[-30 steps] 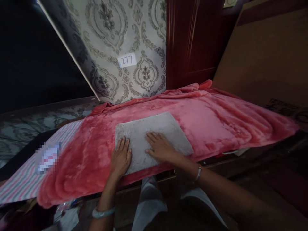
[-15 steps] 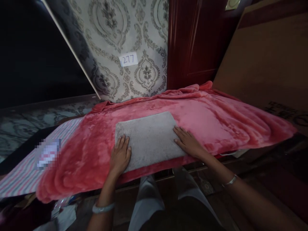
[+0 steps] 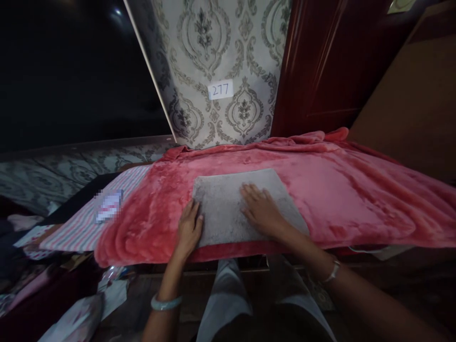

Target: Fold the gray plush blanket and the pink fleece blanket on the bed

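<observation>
A grey rectangular piece of fabric (image 3: 224,209) lies flat on a pink-red plush blanket (image 3: 149,213). My left hand (image 3: 190,225) rests at the left edge of the grey piece, partly on the blanket, with its fingers stretched out. Near the middle of the grey piece, my right hand (image 3: 261,209) lies palm down with fingers extended. Neither hand grips anything. A bracelet (image 3: 166,303) circles my left wrist, and a narrower silver band (image 3: 334,270) is on the right one.
Striped cloth (image 3: 78,232) shows left of the blanket, with a blurred patch (image 3: 109,205) on it. A large dark screen (image 3: 71,71) stands behind at left. A cardboard box (image 3: 416,95) stands at right. Patterned wallpaper (image 3: 245,109) bears a paper marked 277 (image 3: 220,89).
My right hand has moved from the grey piece's right edge inward onto its middle. My left hand stays at the left edge. The camera view has turned left.
</observation>
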`<action>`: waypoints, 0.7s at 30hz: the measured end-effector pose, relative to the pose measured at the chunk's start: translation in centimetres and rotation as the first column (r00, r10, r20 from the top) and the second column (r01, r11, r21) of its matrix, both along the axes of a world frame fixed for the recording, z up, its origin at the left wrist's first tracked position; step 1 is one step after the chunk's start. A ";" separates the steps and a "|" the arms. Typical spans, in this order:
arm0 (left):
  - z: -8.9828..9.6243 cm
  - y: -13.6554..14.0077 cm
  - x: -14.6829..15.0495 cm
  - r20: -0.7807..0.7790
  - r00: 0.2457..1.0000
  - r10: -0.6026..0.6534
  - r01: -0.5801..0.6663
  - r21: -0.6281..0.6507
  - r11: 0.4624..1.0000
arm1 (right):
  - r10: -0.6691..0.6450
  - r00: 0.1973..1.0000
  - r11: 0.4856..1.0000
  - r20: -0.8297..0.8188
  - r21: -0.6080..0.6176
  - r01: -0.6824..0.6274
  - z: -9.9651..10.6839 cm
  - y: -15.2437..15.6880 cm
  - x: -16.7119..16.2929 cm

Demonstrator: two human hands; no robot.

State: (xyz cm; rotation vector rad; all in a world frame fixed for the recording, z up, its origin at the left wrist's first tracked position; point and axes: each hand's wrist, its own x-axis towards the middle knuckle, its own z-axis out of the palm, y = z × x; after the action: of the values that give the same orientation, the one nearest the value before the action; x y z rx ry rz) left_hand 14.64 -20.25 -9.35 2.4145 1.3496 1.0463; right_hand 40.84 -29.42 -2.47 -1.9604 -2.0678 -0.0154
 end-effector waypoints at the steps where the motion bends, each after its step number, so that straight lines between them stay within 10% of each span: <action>1: -0.4 -0.2 0.1 -0.016 1.000 0.005 -0.006 -0.007 1.000 | 0.068 0.998 0.998 -0.007 -0.015 -0.068 0.5 0.7 -2.0; 10: -1.4 -0.7 0.3 -0.070 0.997 0.034 -0.036 -0.019 0.999 | 0.330 0.941 0.935 -0.072 -0.109 -0.337 -2.1 4.8 -8.6; 21: -0.9 -1.2 0.7 -0.072 0.996 0.058 -0.060 -0.034 0.998 | -0.228 0.973 0.964 0.019 -0.139 0.228 -5.3 1.6 9.9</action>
State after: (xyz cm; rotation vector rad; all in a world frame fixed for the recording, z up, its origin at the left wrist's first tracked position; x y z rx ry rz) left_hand 15.30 -21.45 -10.29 2.4214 1.4584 0.9495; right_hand 50.73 -27.81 -7.73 -2.2750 -1.8783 0.0811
